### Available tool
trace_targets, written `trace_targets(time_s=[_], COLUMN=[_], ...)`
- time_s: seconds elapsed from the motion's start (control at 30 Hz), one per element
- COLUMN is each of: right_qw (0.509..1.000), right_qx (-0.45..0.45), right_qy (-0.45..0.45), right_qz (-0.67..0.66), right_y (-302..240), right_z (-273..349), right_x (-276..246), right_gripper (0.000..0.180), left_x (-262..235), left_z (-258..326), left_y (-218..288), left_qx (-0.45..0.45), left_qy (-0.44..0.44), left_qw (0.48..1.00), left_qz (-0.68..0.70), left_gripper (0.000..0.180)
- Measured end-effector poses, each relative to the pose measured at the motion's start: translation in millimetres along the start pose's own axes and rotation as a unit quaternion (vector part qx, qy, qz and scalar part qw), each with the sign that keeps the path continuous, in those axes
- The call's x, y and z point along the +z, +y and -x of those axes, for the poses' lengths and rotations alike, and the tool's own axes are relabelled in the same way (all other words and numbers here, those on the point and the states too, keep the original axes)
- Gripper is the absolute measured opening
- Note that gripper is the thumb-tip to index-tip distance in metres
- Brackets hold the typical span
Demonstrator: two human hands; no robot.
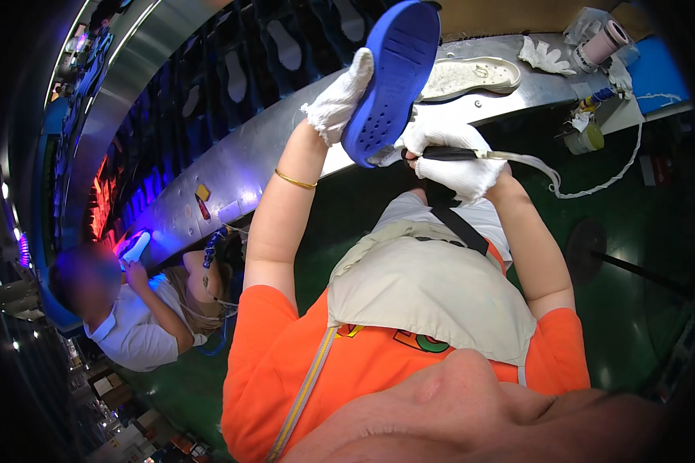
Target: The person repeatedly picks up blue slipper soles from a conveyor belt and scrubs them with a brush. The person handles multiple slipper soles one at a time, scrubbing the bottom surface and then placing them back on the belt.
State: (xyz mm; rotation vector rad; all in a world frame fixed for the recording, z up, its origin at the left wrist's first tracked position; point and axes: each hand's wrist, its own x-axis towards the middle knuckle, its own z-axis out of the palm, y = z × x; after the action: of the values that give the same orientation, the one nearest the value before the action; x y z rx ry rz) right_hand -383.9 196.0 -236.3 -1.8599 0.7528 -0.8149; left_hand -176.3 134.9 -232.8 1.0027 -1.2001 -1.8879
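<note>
My left hand (340, 104), in a white knit glove, is closed around the edge of a blue shoe sole (398, 65). The sole is held up and tilted, its face with small holes toward me. Below and to its right, my gloved right hand (452, 158) is wrapped around a black-handled tool (440, 153), its tip close to the sole's lower end. Whether the tip touches the sole, I cannot tell. A white wrapped cord (548, 171) runs from the tool's back end. Behind the sole, a cream shoe sole (479, 77) lies on the metal bench (510, 104).
Dark soles pass along a conveyor (247, 69) behind the bench. A spare white glove (544, 56), a pink tumbler (602, 45) and a hanging jar (584, 139) are at the right. Another person (143, 309) sits at the left. A round-based stand (587, 247) is on the green floor.
</note>
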Motion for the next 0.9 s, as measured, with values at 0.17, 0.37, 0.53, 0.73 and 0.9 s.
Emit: trace_targets(time_s=[0.17, 0.37, 0.53, 0.73, 0.9], right_qw=[0.993, 0.995, 0.984, 0.999, 0.99], right_qx=[0.072, 0.097, 0.076, 0.05, 0.02], right_qy=[0.009, -0.003, 0.042, 0.017, 0.094], right_qz=[-0.094, -0.022, -0.154, 0.01, -0.102], right_y=[-2, 5, -4, -1, 0], right_z=[-4, -2, -8, -11, -3], right_x=[-7, -5, -15, -24, -34], right_gripper=[0.01, 0.012, 0.012, 0.012, 0.014], left_x=[6, -5, -8, -6, -10], left_z=[-5, -9, -11, 0, 18], left_y=[2, 5, 2, 12, 26], left_qx=[-0.027, -0.069, -0.047, -0.03, 0.209], left_qy=[0.05, 0.033, 0.036, 0.069, 0.099], left_qw=[0.996, 0.997, 0.998, 0.997, 0.97], left_qz=[-0.063, 0.02, 0.008, -0.036, 0.075], left_gripper=[0.077, 0.067, 0.067, 0.07, 0.086])
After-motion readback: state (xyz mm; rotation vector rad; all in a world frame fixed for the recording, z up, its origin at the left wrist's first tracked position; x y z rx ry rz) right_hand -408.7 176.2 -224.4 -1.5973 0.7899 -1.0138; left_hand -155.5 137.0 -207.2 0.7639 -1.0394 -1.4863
